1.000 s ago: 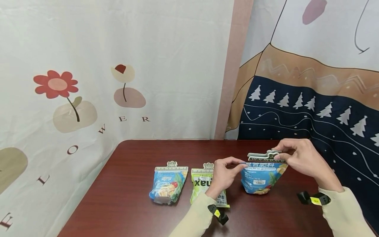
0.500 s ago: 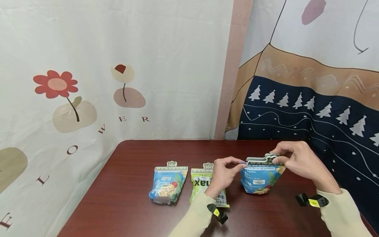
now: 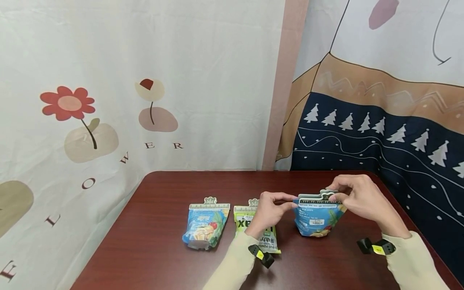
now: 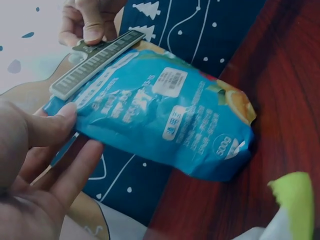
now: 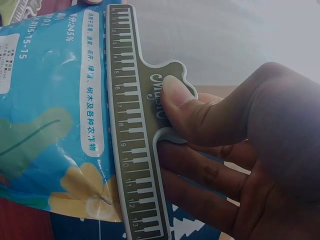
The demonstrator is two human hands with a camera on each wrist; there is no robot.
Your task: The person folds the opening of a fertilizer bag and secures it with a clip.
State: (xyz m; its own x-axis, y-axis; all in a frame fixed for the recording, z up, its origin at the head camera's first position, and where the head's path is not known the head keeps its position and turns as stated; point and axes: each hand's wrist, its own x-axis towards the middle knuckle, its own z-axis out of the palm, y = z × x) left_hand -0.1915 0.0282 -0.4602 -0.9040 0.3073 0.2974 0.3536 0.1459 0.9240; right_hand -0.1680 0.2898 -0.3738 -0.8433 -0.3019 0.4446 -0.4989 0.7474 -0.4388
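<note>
A blue fertilizer bag [image 3: 317,219] stands upright at the right of the table. Across its top edge lies a long dark clip [image 5: 132,120] with a piano-key pattern and a ruler scale. My right hand [image 3: 357,197] pinches the clip's handle between thumb and fingers, clearest in the right wrist view. With thumb and fingers my left hand [image 3: 270,211] pinches the bag's upper left corner, just beside the clip's end. In the left wrist view the clip's jaws sit along the bag's top, and the bag's printed panel [image 4: 170,110] faces the camera.
Left of the hands lies another blue bag [image 3: 204,229] with a pale clip on top. Beside it a green bag [image 3: 241,225], also clipped, is partly covered by my left hand and arm. Printed curtains [image 3: 217,100] hang behind the reddish-brown table [image 3: 156,257].
My right hand has moved down and left, bringing the clip from above the bag down over its top edge. My left hand keeps its pinch on the corner and has shifted slightly.
</note>
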